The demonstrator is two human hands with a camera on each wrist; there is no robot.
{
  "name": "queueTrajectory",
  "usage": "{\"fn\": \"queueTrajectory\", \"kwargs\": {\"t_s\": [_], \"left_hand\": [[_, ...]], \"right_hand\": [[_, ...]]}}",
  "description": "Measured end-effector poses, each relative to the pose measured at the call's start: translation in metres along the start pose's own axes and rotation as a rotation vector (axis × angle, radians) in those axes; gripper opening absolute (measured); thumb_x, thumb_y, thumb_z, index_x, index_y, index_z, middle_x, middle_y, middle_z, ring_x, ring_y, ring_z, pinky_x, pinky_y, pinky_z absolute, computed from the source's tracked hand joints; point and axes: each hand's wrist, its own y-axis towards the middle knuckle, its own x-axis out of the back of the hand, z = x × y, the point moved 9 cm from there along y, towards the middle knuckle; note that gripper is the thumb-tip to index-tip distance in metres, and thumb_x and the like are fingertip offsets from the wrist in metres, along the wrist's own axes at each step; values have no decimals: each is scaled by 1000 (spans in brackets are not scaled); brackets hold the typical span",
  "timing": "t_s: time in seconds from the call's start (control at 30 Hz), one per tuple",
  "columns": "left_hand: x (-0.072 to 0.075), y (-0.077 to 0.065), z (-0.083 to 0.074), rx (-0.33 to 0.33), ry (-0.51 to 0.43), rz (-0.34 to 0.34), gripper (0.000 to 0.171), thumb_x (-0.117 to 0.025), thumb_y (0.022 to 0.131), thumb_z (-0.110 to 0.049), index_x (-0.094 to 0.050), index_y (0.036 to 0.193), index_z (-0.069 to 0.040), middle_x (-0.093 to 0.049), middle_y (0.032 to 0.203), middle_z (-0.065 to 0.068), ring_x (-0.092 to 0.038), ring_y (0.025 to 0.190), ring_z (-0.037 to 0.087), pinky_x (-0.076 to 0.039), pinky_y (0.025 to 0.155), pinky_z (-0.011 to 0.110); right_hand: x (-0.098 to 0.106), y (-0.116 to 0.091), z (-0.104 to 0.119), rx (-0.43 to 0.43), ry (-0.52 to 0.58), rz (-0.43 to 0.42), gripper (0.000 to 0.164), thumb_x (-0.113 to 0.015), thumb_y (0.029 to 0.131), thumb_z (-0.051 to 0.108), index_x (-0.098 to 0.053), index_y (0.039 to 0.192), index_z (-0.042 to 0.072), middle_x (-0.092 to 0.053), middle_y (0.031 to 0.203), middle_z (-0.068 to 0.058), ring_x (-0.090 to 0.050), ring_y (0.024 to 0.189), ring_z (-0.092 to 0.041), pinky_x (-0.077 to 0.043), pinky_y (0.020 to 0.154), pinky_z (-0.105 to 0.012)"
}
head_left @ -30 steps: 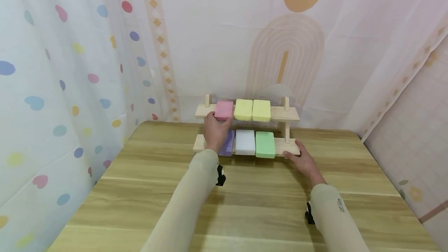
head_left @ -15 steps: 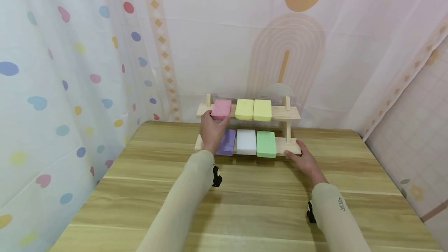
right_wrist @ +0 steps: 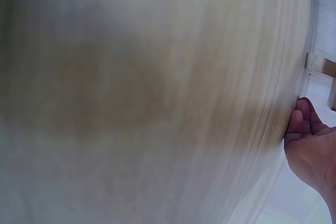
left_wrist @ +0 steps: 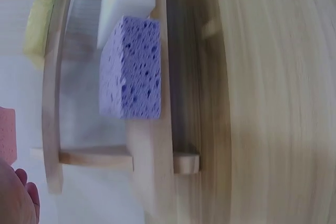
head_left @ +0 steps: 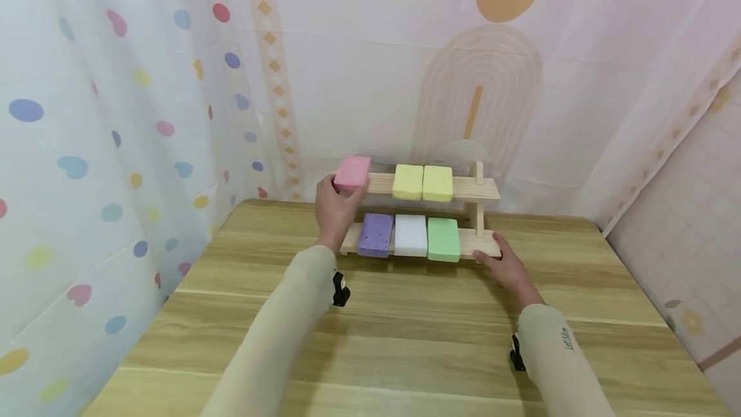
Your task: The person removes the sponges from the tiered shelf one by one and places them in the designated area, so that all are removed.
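My left hand (head_left: 338, 212) pinches a pink sponge (head_left: 352, 173) at the left end of the upper board of a two-tier wooden rack (head_left: 477, 189). In the left wrist view the sponge appears apart from the board. Two yellow sponges (head_left: 408, 182) sit side by side on the upper board. Along the lower board lie a purple sponge (head_left: 375, 235), a white sponge (head_left: 410, 235) and a green sponge (head_left: 443, 240). My right hand (head_left: 511, 272) grips the right end of the lower board, thumb in front; its contact is partly hidden.
The rack stands on a wood-grain table (head_left: 405, 340) near its back edge. Behind it hangs a patterned curtain (head_left: 370, 69), and a dotted curtain (head_left: 145, 159) borders the left side. Each wrist carries a small black camera mount (head_left: 341, 290).
My left hand has moved left and slightly up with the pink sponge, away from the yellow ones, uncovering the purple sponge. My right hand has stayed at the rack's end.
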Motion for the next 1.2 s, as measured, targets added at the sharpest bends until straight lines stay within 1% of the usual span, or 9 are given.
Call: {"fn": "queueTrajectory", "kwargs": {"t_s": [0.07, 0.27, 0.4, 0.63, 0.8, 1.0, 1.2], "left_hand": [[6, 2, -1, -6, -14, -4, 71, -79, 80, -40, -50, 132, -1, -53, 122, 13, -53, 106, 27, -46, 88, 41], [23, 8, -4, -45, -16, -15, 66, -78, 82, -33, -51, 131, 1, -54, 120, 14, -54, 108, 31, -46, 90, 40], [36, 11, -2, -56, -13, -25, 63, -76, 84, -30, -50, 132, 1, -54, 122, 14, -54, 111, 30, -46, 93, 40], [58, 14, 13, -35, -29, -46, 67, -77, 84, -33, -48, 136, -1, -53, 125, 12, -51, 110, 23, -44, 95, 38], [70, 16, 23, -32, 7, -72, 65, -76, 84, -33, -49, 134, -2, -54, 122, 12, -51, 106, 24, -44, 91, 38], [78, 15, 33, -23, 31, -81, 66, -74, 84, -34, -48, 135, -2, -53, 122, 13, -49, 105, 25, -42, 89, 38], [84, 10, 49, 7, 16, -79, 67, -75, 84, -33, -48, 136, -1, -52, 124, 13, -51, 108, 28, -42, 91, 39]], "right_hand": [[0, 0, 0, -3, 7, 2, 93, -54, 97, 55, 1, 160, 13, -4, 161, -29, -6, 146, -49, -13, 113, -63], [0, 1, 0, -5, 15, 1, 91, -53, 98, 53, 1, 160, 14, -3, 161, -29, -5, 146, -49, -12, 114, -63], [0, 0, 1, -4, 9, 1, 92, -53, 98, 54, 2, 160, 14, -3, 161, -29, -5, 146, -49, -11, 114, -64], [-1, -3, 1, -2, -2, 7, 92, -53, 98, 54, 2, 160, 13, -2, 161, -29, -4, 145, -50, -11, 113, -64], [-4, -3, 0, 3, -7, 18, 93, -52, 98, 55, 3, 160, 13, -2, 161, -29, -4, 145, -49, -11, 113, -64], [-2, -3, 1, 16, -3, 10, 92, -52, 99, 54, 3, 160, 12, -3, 160, -30, -4, 145, -49, -11, 113, -64], [-2, -2, 0, 6, -3, 14, 93, -53, 98, 54, 3, 160, 13, -2, 161, -29, -4, 146, -49, -11, 114, -64]]}}
